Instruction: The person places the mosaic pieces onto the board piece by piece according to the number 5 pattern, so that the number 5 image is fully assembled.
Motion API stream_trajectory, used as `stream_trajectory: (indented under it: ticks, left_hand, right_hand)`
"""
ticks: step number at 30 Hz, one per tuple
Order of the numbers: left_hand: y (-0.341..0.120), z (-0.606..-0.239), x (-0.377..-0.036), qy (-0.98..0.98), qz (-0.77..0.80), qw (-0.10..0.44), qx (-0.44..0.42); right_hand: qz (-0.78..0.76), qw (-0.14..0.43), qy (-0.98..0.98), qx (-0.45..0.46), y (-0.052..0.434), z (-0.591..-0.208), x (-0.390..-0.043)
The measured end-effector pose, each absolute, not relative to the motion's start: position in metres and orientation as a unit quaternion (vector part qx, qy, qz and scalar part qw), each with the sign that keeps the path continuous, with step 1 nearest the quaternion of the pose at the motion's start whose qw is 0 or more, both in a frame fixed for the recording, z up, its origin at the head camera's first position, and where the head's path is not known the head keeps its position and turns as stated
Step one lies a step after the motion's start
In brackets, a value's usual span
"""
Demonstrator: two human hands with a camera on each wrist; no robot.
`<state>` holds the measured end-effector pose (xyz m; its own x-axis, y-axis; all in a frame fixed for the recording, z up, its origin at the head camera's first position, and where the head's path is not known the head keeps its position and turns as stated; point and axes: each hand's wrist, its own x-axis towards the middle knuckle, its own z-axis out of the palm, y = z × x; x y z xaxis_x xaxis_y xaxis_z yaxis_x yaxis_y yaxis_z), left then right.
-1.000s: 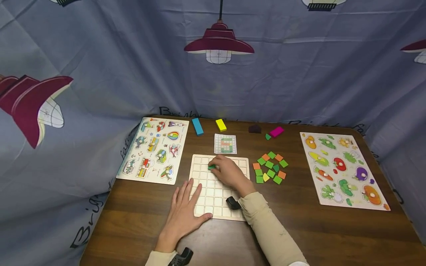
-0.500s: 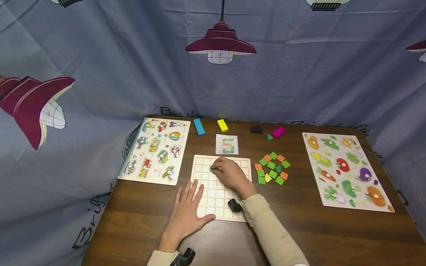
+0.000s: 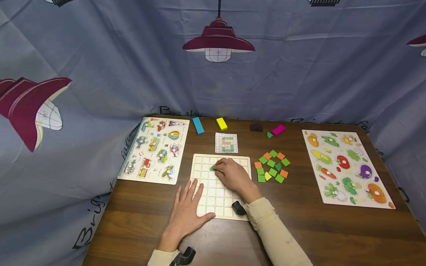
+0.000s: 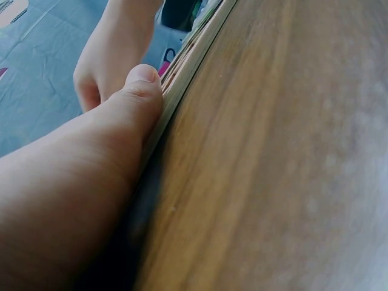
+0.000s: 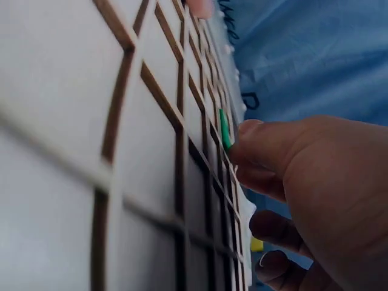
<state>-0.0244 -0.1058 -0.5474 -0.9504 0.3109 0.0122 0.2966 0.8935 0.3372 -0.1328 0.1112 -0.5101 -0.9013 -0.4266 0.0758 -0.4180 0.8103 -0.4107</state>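
Observation:
My right hand [image 3: 233,175] is over the upper part of a pale wooden grid board [image 3: 210,192]. Its thumb and a finger pinch a small dark green tile [image 3: 212,167] near the board's upper middle. In the right wrist view, the green tile [image 5: 225,129] shows as a thin strip at the thumb tip, close against the grid. My left hand [image 3: 185,214] rests with fingers spread on the board's lower left edge. The left wrist view shows its thumb [image 4: 143,76] along the board's side.
Green, orange and yellow tiles [image 3: 271,163] lie right of the board. A printed pattern card [image 3: 226,143] sits behind it. Blue [image 3: 198,126], yellow [image 3: 221,124], dark [image 3: 256,127] and magenta [image 3: 278,129] blocks line the back. Picture puzzles flank both sides, vehicles [image 3: 153,151] left, vegetables [image 3: 346,170] right.
The right fingertips have shifted slightly right around the green tile, and more of it shows than half a second ago. The left hand keeps its place on the board.

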Motion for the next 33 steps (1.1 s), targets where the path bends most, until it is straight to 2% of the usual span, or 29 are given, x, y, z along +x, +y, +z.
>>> stream_trajectory:
  ticks: [6, 14, 20, 23, 27, 33]
  left_hand:
    - [-0.105, -0.549, -0.024, 0.973, 0.169, 0.024, 0.156]
    - [-0.105, -0.551, -0.023, 0.973, 0.170, 0.024, 0.156]
    - [-0.105, -0.551, -0.024, 0.972, 0.175, 0.027, 0.156]
    - [-0.105, -0.551, -0.024, 0.971, 0.180, 0.026, 0.156]
    - [-0.105, -0.550, -0.024, 0.971, 0.182, 0.025, 0.155]
    - [-0.105, -0.550, -0.025, 0.972, 0.175, 0.027, 0.154]
  right_hand:
    - [-0.213, -0.019, 0.958, -0.190, 0.144, -0.508, -0.116]
    - [-0.233, -0.055, 0.965, -0.103, 0.218, -0.519, -0.089]
    - [-0.267, -0.117, 0.956, -0.036, 0.277, -0.527, -0.077]
    - [-0.278, -0.129, 0.952, 0.002, 0.301, -0.529, -0.071]
    - [-0.294, -0.138, 0.945, 0.031, 0.315, -0.535, -0.062]
    - [-0.316, -0.175, 0.932, 0.024, 0.319, -0.547, -0.058]
